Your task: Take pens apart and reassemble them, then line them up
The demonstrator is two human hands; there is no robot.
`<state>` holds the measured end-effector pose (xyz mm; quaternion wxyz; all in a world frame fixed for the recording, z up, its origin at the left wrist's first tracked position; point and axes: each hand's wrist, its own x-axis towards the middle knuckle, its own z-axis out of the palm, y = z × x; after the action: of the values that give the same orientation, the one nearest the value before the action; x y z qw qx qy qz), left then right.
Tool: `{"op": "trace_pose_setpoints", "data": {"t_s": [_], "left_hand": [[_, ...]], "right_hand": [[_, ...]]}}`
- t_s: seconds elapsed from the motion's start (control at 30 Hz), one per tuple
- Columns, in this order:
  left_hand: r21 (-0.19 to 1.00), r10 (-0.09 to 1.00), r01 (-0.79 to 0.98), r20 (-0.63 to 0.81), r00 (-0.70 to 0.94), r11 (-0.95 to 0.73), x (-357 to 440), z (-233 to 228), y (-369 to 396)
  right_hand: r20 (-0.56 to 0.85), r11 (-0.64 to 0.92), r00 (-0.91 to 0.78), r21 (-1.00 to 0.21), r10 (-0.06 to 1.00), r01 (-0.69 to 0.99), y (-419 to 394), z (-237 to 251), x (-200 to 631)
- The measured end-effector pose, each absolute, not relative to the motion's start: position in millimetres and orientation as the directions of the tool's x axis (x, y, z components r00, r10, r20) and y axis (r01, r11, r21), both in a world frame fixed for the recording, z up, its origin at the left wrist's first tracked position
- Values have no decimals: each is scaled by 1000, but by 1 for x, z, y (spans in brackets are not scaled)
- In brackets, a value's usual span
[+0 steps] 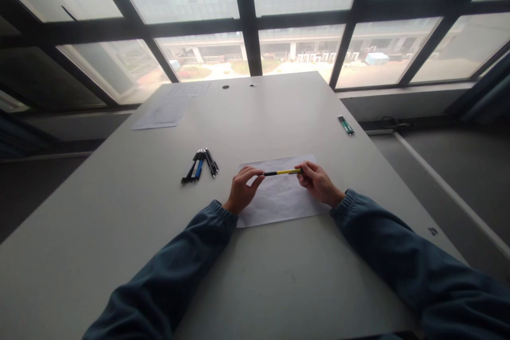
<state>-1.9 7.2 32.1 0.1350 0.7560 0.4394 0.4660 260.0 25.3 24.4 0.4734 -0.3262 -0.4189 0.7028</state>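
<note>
A yellow and black pen [283, 172] is held level between my two hands, above a sheet of paper [274, 204]. My left hand [244, 189] pinches its black end between thumb and fingertips. Around the other end, beside the clip, the fingers of my right hand [316, 183] are closed. The sheet lies on the white table under both hands and bears faint marks I cannot read.
Several black and blue pens [198, 166] lie in a bunch to the left. Green pens [346, 125] rest near the right edge of the table [255, 127]. More paper sheets [163, 109] lie at the far left. Windows [247, 48] stand behind the far edge.
</note>
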Motion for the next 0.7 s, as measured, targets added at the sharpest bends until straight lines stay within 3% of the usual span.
{"op": "trace_pose_setpoints", "data": {"t_s": [0.2, 0.33, 0.5, 0.7], "left_hand": [[621, 808, 573, 574, 133, -535, -2, 36, 7], [624, 806, 586, 586, 88, -517, -2, 35, 8], [676, 817, 552, 576, 18, -488, -5, 28, 13], [702, 823, 532, 568, -18, -473, -5, 28, 14]], "right_hand": [[-97, -221, -297, -880, 950, -421, 24, 29, 257], [-56, -129, -187, -906, 981, -403, 24, 33, 255], [153, 145, -42, -976, 987, -165, 25, 28, 255], [309, 318, -78, -939, 948, 135, 27, 16, 257]]}}
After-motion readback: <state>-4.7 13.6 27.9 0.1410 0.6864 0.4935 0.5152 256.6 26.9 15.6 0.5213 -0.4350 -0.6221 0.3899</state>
